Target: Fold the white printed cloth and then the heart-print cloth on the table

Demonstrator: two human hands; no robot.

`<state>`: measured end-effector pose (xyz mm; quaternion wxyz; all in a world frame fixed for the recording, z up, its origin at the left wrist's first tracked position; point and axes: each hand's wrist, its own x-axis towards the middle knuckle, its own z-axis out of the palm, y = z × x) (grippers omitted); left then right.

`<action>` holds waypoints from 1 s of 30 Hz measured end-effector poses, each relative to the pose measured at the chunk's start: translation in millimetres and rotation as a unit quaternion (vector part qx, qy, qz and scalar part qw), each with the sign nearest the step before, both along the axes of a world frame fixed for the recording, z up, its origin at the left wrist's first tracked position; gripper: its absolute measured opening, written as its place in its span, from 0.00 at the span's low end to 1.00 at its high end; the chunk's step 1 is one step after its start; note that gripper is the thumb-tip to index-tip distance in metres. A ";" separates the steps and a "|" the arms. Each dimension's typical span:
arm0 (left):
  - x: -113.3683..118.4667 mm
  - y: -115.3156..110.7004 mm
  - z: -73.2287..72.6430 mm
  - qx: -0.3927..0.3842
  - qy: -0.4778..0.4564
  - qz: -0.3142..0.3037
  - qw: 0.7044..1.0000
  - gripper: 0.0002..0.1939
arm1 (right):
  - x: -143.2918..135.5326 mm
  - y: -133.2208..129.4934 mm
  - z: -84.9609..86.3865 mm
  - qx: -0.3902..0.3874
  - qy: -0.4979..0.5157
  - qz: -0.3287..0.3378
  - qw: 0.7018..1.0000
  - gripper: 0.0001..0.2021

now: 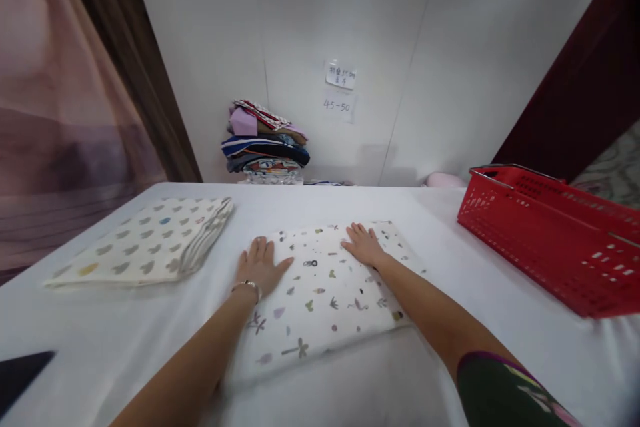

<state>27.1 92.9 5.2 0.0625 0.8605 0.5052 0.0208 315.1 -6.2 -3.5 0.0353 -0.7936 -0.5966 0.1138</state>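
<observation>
While the bare left hand (262,267) spreads over the left edge of the white, motif-printed rectangular cloth (325,297), the right hand (366,247) splays nearer the far edge.

Handwritten "45-50" (337,106) on the wall's (300,20) lower paper (343,116); blurred, barely legible characters (341,73) on the upper paper (333,82).

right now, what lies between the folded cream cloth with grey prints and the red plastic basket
The head view shows a folded white cloth with small printed motifs, left hand at its edge, right hand on top.
</observation>
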 end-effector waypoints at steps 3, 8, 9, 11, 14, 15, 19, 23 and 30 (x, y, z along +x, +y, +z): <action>0.3 1.0 -0.4 0.000 -0.018 0.000 1.000 0.44 | 10.6 0.0 3.6 0.000 0.013 0.009 1.000 0.38; 0.1 3.7 -3.9 0.005 -0.021 -0.002 1.000 0.44 | 34.7 -3.5 5.3 -0.013 -0.015 -0.056 0.998 0.36; 0.2 3.6 -4.2 0.007 -0.020 -0.004 1.000 0.44 | 37.5 -4.1 4.4 -0.019 -0.015 -0.061 0.998 0.36; 0.3 3.1 -4.0 0.007 -0.018 -0.004 1.000 0.44 | 40.7 -4.4 3.5 -0.022 -0.012 -0.059 0.998 0.35; 0.7 2.0 -2.2 0.003 -0.015 0.000 1.000 0.44 | 44.9 -4.6 6.4 -0.019 0.010 -0.051 0.998 0.35; 0.8 1.7 -1.6 0.002 -0.014 0.002 1.000 0.45 | 47.5 -5.4 7.8 -0.011 0.011 -0.054 0.998 0.35; 1.2 1.2 -0.8 -0.003 -0.006 0.008 1.000 0.45 | 63.8 -13.7 7.9 0.006 -0.025 -0.110 0.994 0.37; 1.7 1.5 -2.8 0.003 -0.004 0.012 1.000 0.46 | 77.2 -20.5 0.0 -0.008 -0.018 -0.132 0.991 0.37; 2.4 0.2 -1.1 0.001 0.001 0.012 1.000 0.46 | 71.8 -15.6 9.3 -0.002 -0.030 -0.121 0.992 0.37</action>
